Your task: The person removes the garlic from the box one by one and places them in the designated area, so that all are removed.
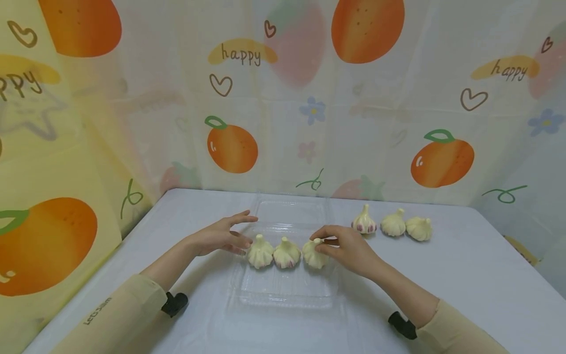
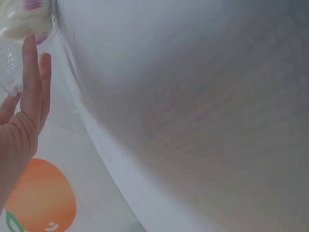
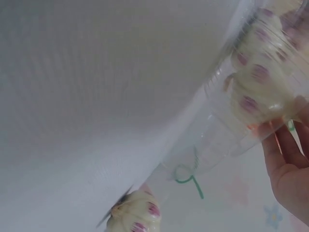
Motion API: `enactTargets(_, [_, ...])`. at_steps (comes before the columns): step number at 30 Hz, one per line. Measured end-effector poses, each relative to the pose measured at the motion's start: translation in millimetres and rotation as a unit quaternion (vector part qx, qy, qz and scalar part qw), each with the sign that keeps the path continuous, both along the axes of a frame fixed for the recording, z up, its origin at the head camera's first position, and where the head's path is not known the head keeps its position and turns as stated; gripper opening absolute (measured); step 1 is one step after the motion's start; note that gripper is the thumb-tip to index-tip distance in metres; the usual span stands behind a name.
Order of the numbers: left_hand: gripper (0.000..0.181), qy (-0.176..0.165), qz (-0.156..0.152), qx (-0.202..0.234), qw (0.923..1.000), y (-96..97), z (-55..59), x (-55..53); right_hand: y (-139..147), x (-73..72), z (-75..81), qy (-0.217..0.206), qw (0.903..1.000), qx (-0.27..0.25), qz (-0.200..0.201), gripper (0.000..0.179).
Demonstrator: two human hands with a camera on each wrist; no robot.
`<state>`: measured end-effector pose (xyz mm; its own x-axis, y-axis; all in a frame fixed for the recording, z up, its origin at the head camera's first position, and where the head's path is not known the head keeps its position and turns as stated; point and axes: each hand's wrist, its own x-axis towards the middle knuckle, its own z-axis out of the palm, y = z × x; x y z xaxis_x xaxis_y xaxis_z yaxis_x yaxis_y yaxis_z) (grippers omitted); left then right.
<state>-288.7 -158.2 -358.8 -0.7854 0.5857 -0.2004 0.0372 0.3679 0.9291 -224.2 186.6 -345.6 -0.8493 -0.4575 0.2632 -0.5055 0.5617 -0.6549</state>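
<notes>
Three garlic bulbs stand in a row inside a clear plastic container (image 1: pixel 285 290): a left bulb (image 1: pixel 260 253), a middle bulb (image 1: pixel 286 254) and a right bulb (image 1: pixel 313 256). My right hand (image 1: pixel 351 250) pinches the right bulb near its stem with thumb and fingers. On the other side, my left hand (image 1: pixel 217 238) reaches over the container's left edge, fingers extended and fingertips right by the left bulb. The left wrist view shows the left fingers (image 2: pixel 32 82) fairly straight against the clear wall. Through the plastic, bulbs (image 3: pixel 260 82) appear in the right wrist view.
Three more garlic bulbs sit behind and right of the container: one purple-streaked bulb (image 1: pixel 364 221), a paler bulb (image 1: pixel 393 223) and a tilted bulb (image 1: pixel 419 229). The container's open lid (image 1: pixel 292 212) lies toward the back. A printed curtain (image 1: pixel 283 108) hangs behind the white table (image 1: pixel 442 275).
</notes>
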Motion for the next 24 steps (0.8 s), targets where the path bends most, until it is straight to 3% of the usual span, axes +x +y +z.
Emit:
enactTargets(5, [0.082,0.002,0.002,-0.007,1.0000,0.0,-1.6,-1.1,3,-0.6,6.8,-0.001,0.9996,-0.011,-0.025,0.019])
enactTargets(14, [0.080,0.000,0.001,0.004,1.0000,-0.8,-3.5,-1.9,13,-3.2,16.8,0.028,0.9982,-0.039,-0.034,0.018])
enactTargets(24, [0.078,0.004,-0.001,0.003,1.0000,-0.1,-2.2,-0.9,26,-7.0,24.5,0.041,0.9962,-0.038,-0.066,0.018])
